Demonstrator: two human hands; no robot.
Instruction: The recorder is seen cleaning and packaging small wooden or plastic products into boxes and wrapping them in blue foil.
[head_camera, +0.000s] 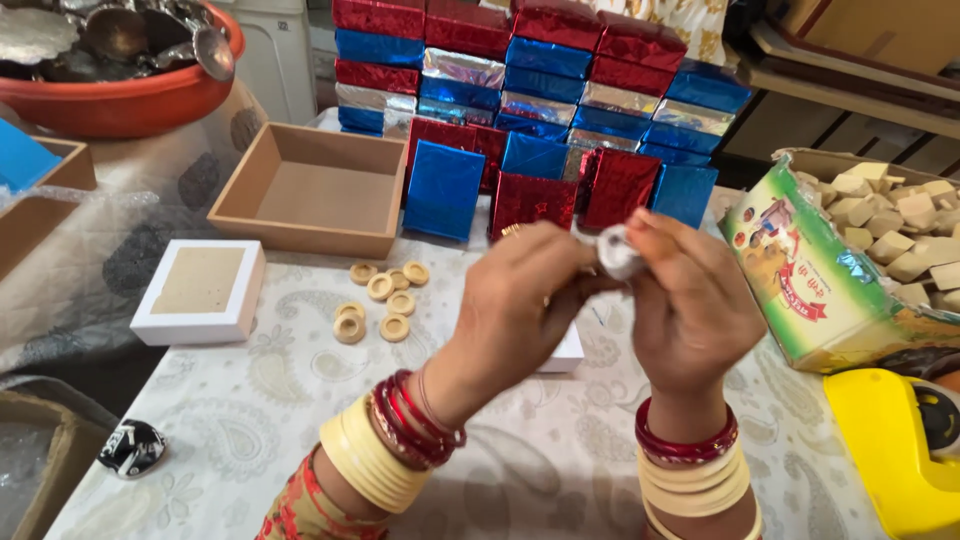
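Now left hand (520, 290) and right hand (690, 300) together, grip clamped on small silver-white object (617, 250) between fingertips, above table (250, 420).

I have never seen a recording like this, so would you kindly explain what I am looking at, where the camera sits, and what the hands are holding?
There is no machine here: a person works with two bare hands, and the single picture comes from a camera worn on their head, looking down. The left hand and the right hand, both with bangles at the wrist, meet around a small silvery object; it is too blurred to say what it is. Below lies a table with a patterned cloth. On it are small beige rings, an open brown box, a white box, a white box partly hidden behind the hands, and stacked red, blue and silver foil-wrapped packets. At right, a printed carton holds pale blocks. A yellow device sits at the right edge.
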